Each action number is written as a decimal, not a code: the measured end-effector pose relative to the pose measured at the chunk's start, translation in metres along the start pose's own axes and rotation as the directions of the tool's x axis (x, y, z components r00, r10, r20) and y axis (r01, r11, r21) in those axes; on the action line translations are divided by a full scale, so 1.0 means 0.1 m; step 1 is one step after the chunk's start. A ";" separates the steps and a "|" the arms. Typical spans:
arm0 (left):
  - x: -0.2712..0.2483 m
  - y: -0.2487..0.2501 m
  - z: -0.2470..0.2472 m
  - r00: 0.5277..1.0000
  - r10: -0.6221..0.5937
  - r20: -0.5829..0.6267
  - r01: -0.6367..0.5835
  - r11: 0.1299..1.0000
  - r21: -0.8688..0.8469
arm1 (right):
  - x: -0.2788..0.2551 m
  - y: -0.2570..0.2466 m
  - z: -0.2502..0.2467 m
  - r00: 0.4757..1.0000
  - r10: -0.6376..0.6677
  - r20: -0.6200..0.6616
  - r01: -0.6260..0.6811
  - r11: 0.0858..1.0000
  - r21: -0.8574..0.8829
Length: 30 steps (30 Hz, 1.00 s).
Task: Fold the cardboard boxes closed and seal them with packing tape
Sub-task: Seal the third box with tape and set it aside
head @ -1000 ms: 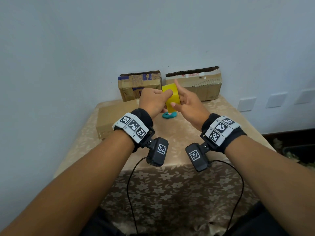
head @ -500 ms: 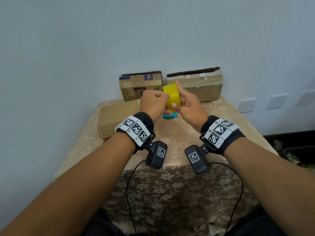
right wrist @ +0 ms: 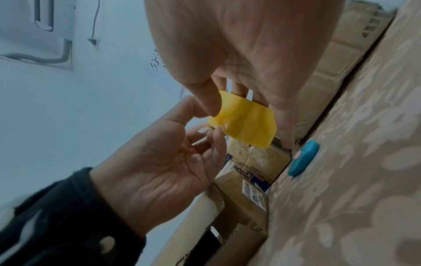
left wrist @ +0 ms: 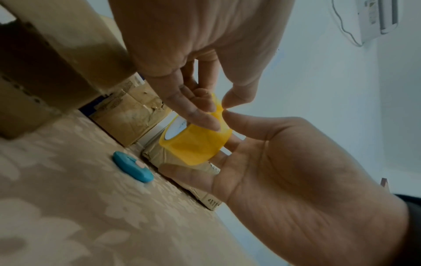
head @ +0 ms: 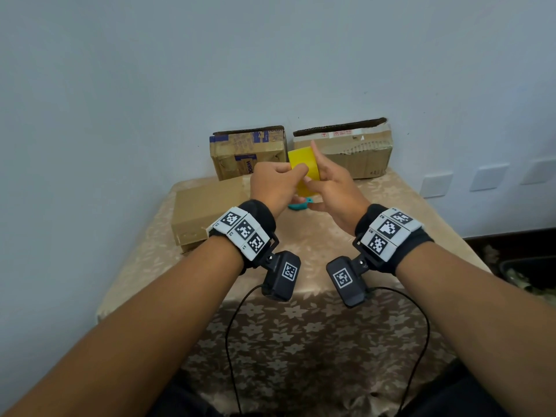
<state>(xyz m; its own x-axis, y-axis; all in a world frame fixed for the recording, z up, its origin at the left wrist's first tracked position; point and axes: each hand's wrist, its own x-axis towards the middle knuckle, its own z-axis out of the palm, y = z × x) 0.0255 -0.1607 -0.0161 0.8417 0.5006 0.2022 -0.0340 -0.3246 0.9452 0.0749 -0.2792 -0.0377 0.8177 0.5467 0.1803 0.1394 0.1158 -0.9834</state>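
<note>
A yellow packing tape roll (head: 303, 164) is held up over the table's far half. My right hand (head: 316, 168) grips it, thumb on the near face and fingers behind, as the right wrist view shows (right wrist: 249, 126). My left hand (head: 301, 172) pinches the roll's (left wrist: 196, 144) outer layer at its edge with thumb and fingertips (left wrist: 200, 115). Two worn cardboard boxes stand against the wall: one with blue print (head: 249, 152) and a wider one (head: 349, 152) with a raised flap. A third plain box (head: 207, 212) lies at the left.
A teal cutter (head: 299, 205) lies on the floral tablecloth (head: 316, 251) just below the hands. The wall is close on the left and behind. Wrist camera cables hang over the table's front edge.
Both hands stay at the tape roll. My left fingertips have shifted slightly along its face, and the roll has barely moved.
</note>
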 end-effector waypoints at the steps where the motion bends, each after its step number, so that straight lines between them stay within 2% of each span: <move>1: 0.00 -0.01 0.00 1.000 -0.006 -0.004 0.006 1.000 -0.003 | 0.00 0.00 0.01 1.000 0.014 -0.006 -0.014 1.000 0.027; 9: -0.03 0.00 0.04 1.000 0.006 -0.028 -0.007 1.000 -0.027 | 0.03 0.01 0.05 0.997 0.058 -0.055 -0.048 0.984 0.170; 14: -0.03 0.00 0.06 0.999 -0.028 0.017 0.029 0.998 -0.056 | 0.05 0.01 0.06 0.993 0.069 -0.092 -0.043 0.964 0.262; 17: -0.03 0.06 0.02 0.991 -0.096 0.092 0.110 0.980 -0.165 | 0.06 -0.01 0.05 0.988 0.095 -0.118 -0.052 0.945 0.322; 21: -0.03 0.10 0.00 0.966 -0.209 0.155 0.252 0.900 -0.356 | 0.07 -0.03 0.04 0.989 0.104 -0.105 -0.057 0.925 0.376; 24: -0.03 0.10 0.02 0.959 -0.242 0.149 0.283 0.865 -0.414 | 0.08 -0.05 0.07 0.990 0.103 -0.099 -0.051 0.902 0.428; 30: -0.03 0.08 -0.01 0.952 -0.263 0.158 0.306 0.852 -0.425 | 0.08 -0.04 0.09 0.991 0.101 -0.093 -0.046 0.881 0.472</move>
<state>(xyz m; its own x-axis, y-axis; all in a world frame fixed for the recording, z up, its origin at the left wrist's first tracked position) 0.0217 -0.1638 -0.0088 0.8953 0.4348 -0.0965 -0.0006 0.2179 0.9760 0.0762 -0.2675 -0.0322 0.8760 0.4761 0.0773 -0.1780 0.4680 -0.8656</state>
